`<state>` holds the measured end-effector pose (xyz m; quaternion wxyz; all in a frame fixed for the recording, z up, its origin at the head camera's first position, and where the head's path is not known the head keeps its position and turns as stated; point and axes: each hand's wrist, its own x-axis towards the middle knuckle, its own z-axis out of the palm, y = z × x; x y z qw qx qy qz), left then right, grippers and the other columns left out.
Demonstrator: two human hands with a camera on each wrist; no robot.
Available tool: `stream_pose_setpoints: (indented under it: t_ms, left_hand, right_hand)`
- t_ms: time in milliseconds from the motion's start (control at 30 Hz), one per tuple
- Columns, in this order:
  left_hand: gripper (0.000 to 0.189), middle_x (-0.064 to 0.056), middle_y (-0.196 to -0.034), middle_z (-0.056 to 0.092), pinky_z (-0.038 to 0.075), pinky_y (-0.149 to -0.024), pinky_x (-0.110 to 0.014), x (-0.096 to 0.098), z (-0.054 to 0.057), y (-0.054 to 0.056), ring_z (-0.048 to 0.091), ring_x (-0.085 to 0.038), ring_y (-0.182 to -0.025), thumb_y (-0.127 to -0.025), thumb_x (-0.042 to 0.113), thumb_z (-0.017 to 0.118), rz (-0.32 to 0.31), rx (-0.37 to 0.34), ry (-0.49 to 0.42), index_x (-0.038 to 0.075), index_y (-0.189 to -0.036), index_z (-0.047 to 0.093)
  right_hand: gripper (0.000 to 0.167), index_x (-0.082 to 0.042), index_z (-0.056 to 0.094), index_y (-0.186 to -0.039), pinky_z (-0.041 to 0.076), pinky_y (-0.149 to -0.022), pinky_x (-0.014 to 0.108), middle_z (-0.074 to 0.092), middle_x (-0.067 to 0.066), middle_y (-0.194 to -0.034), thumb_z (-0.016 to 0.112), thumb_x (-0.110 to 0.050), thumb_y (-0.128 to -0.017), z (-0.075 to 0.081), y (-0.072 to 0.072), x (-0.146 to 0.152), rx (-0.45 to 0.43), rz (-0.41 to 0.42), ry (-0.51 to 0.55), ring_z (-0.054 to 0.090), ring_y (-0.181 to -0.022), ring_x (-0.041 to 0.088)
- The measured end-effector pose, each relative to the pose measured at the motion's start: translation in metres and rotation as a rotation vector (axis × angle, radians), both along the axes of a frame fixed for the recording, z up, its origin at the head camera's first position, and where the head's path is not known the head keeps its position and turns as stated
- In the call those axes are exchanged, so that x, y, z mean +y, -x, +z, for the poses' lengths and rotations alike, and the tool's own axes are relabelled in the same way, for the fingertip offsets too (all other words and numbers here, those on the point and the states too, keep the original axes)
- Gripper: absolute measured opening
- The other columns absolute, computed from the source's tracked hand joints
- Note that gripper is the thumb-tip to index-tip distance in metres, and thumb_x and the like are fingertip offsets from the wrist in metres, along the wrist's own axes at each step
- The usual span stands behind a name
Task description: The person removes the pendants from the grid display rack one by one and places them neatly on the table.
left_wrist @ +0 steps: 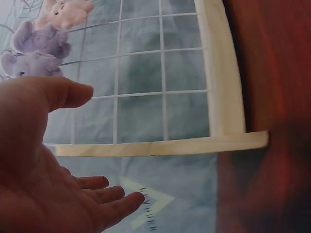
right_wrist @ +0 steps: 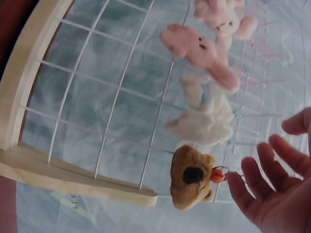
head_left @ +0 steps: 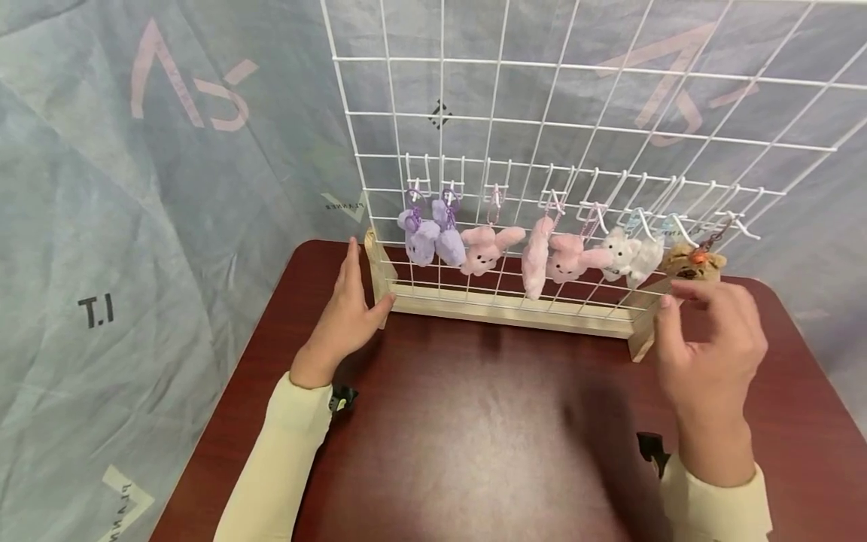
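Observation:
Small plush keychains hang in a row from white hooks on a white wire grid point(head_left: 467, 120). At the right end hangs a brown bear keychain point(right_wrist: 189, 177) with an orange bead point(right_wrist: 217, 174). My right hand point(head_left: 714, 350) is just in front of this bear, its fingers loosely bent and holding nothing. In the right wrist view its fingertips come close to the bead. My left hand point(head_left: 348, 305) is held with straight fingers and thumb spread, beside the grid's left wooden foot point(head_left: 379, 275). Two purple plush keychains point(left_wrist: 41, 41) hang near it, and nothing is in its grasp.
Pink plush keychains point(head_left: 484, 248) and white ones point(head_left: 619, 252) fill the middle of the row. A wooden base bar point(head_left: 515, 310) and right foot point(head_left: 643, 327) carry the grid on a dark red table point(head_left: 474, 436). Grey printed cloth point(head_left: 203, 196) hangs behind.

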<state>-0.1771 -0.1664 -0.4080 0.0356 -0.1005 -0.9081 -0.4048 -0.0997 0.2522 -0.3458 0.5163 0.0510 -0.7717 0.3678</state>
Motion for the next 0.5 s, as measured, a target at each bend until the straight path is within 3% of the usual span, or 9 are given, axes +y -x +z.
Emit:
stream_pose_setpoints:
  t_ms: [67,233,333,500]
  left_hand:
    - [0.108,-0.008,-0.180,-0.005,0.022,-0.129,-0.063,-0.001,-0.005,0.003,0.004,-0.033,-0.167,-0.103,0.035,0.065,-0.005,-0.027,-0.028,0.026,-0.167,-0.021]
    - [0.105,-0.010,-0.180,0.001,0.020,-0.129,-0.063,-0.007,-0.013,0.007,0.006,-0.030,-0.167,-0.104,0.032,0.064,-0.013,-0.064,-0.069,0.027,-0.168,-0.019]
    - [0.104,-0.009,-0.180,0.001,0.019,-0.130,-0.062,-0.005,-0.015,0.009,0.006,-0.029,-0.167,-0.104,0.030,0.064,-0.024,-0.067,-0.103,0.026,-0.169,-0.017]
    - [0.100,-0.005,-0.180,0.000,0.029,-0.128,-0.059,-0.001,-0.023,0.014,0.014,-0.031,-0.166,-0.105,0.024,0.063,-0.046,-0.061,-0.178,0.025,-0.170,-0.013]
  right_hand:
    - [0.034,0.015,0.073,-0.094,0.039,-0.091,0.011,0.067,0.017,-0.083,0.066,-0.018,-0.089,0.005,0.003,0.001,0.008,-0.021,0.061,0.052,-0.095,-0.012]
    - [0.030,0.016,0.072,-0.090,0.042,-0.087,0.012,0.061,-0.029,-0.092,0.064,-0.013,-0.089,0.013,0.011,0.005,0.000,-0.038,0.134,0.053,-0.093,-0.012]
    - [0.028,0.015,0.073,-0.091,0.039,-0.087,0.014,0.058,-0.033,-0.092,0.063,-0.011,-0.088,0.015,0.018,0.010,0.007,-0.065,0.149,0.052,-0.095,-0.011]
    - [0.029,0.016,0.072,-0.099,0.038,-0.089,0.016,0.050,-0.028,-0.098,0.065,-0.010,-0.089,0.021,0.022,0.014,-0.034,-0.098,0.206,0.048,-0.101,-0.008]
